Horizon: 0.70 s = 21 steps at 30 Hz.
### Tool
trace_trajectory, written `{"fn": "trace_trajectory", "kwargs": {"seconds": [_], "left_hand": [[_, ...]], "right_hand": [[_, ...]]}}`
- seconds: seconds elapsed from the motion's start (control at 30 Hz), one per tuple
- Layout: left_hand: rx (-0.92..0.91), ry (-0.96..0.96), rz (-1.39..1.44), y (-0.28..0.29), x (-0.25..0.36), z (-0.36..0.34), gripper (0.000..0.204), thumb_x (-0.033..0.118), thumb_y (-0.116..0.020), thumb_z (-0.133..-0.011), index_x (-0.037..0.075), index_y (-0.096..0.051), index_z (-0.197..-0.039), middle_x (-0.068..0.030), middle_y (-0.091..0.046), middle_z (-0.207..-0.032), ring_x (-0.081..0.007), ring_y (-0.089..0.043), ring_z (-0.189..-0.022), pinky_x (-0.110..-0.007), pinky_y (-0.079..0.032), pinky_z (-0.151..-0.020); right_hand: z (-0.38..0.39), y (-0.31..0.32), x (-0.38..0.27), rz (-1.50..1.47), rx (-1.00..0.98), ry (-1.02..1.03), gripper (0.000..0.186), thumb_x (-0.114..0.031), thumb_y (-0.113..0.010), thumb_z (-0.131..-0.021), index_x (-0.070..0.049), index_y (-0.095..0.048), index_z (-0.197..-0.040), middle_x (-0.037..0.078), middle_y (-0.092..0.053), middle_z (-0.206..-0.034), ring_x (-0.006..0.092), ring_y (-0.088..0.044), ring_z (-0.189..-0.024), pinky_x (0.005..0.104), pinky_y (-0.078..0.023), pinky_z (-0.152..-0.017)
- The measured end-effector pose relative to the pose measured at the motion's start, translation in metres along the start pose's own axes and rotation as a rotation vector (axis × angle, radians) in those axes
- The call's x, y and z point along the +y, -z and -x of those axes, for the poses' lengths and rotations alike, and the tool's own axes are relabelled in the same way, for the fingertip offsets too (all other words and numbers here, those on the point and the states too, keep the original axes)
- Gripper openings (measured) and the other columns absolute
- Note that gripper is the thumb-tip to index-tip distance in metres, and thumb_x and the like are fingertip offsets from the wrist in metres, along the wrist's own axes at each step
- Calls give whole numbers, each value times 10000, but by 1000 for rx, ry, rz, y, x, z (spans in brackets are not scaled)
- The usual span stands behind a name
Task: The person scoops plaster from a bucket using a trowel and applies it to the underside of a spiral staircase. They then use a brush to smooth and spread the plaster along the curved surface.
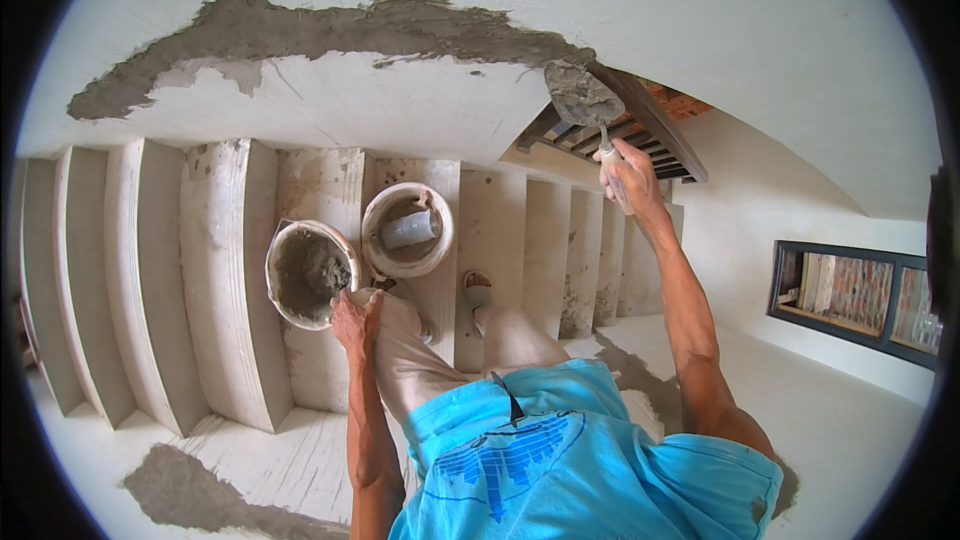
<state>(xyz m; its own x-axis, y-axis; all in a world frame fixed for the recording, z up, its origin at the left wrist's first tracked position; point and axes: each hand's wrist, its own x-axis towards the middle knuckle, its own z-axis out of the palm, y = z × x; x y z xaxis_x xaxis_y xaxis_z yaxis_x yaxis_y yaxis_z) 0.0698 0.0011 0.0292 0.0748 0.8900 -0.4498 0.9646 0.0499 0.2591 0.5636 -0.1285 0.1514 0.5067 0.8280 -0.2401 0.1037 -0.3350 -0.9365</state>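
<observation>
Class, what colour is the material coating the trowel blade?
Grey. The coated trowel blade shows best in the head view.

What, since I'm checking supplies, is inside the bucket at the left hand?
The bucket holds grey, wet-looking mortar with an uneven surface. Its bottom is covered, so depth cannot be told.

Over the feed I saw the mortar bucket [285, 315] left, its right rim in the left hand [357, 322], and a second bucket [405, 271] right, a cylinder [410, 230] lying in it, both apparently resting on the stairs [228, 280]. Ahead, a mortar strip [330, 30] crossed the wall [650, 0]; at its right end, before the railing [660, 125], the right hand [632, 178] had the trowel [583, 97].
</observation>
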Motion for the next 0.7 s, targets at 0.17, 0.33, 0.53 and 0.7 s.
{"fn": "trace_trajectory", "kwargs": {"seconds": [0.17,0.33,0.53,0.7], "left_hand": [[-3,1,-4,1,-1,0,807,595,-716,-779,2,-529,-1294,-341,-550,-1297,-470,-529,-1210,-514,-420,-1016],[-55,44,5,9,8,3,859,612,-703,-787,0,-507,-1356,-343,-527,-1344,-462,-498,-1268,-497,-399,-1058],[-33,23,19,6,2,5,893,624,-687,-800,5,-480,-1411,-346,-511,-1368,-458,-480,-1297,-496,-387,-1077],[-32,55,5,7,4,5,851,604,-700,-796,17,-506,-1382,-340,-532,-1344,-460,-494,-1278,-501,-397,-1064]], "right_hand": [[-12,-4,-7,38,22,33,411,-239,-514,-828,39,-646,-1100,43,-566,-670,98,-501,-517,270,-422,-489],[-17,8,-2,70,48,32,405,-236,-506,-830,41,-647,-1090,45,-567,-663,103,-501,-509,276,-419,-485],[4,21,10,74,38,-50,358,-210,-488,-830,38,-645,-1036,58,-582,-664,115,-513,-504,278,-416,-481],[14,12,4,112,39,-15,339,-205,-503,-828,35,-645,-1020,54,-575,-659,106,-503,-507,272,-415,-481]]}}
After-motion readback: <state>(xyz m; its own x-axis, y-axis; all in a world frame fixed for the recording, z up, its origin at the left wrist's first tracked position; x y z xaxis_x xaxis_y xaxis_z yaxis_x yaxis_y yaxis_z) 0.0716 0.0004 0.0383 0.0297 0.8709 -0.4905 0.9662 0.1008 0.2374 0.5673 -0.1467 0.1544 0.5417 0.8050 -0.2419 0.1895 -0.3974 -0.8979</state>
